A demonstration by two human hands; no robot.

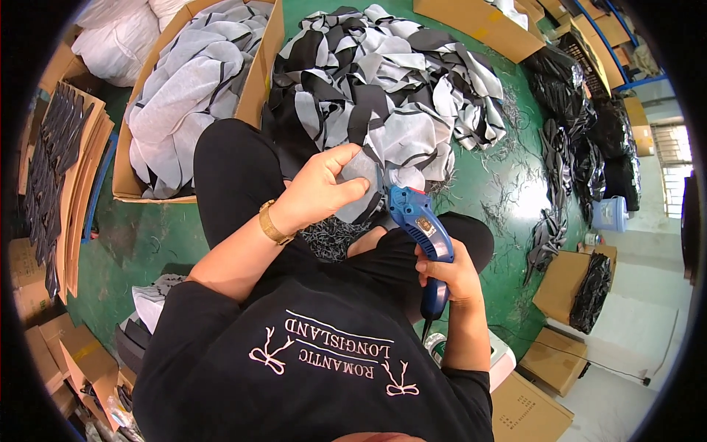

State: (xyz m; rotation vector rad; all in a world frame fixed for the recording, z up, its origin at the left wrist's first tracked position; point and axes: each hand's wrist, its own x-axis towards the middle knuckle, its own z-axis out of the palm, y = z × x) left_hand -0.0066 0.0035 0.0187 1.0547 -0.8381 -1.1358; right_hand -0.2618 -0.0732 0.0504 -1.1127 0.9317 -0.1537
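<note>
Ideally, the left hand [320, 184] should hold the grey fabric [361, 167] taut, its thumb well clear of the head of the blue power tool [426, 227], which probably works best guided steadily along the edge. That hand pinches the fabric near the middle, toward twelve o'clock; the right hand [451, 271] wraps around the tool's grip at four o'clock. At ten o'clock, an open carton [266, 62] brims with grey cloth [188, 96]; at three, a pale-blue bucket [610, 215] hides its contents.
</note>
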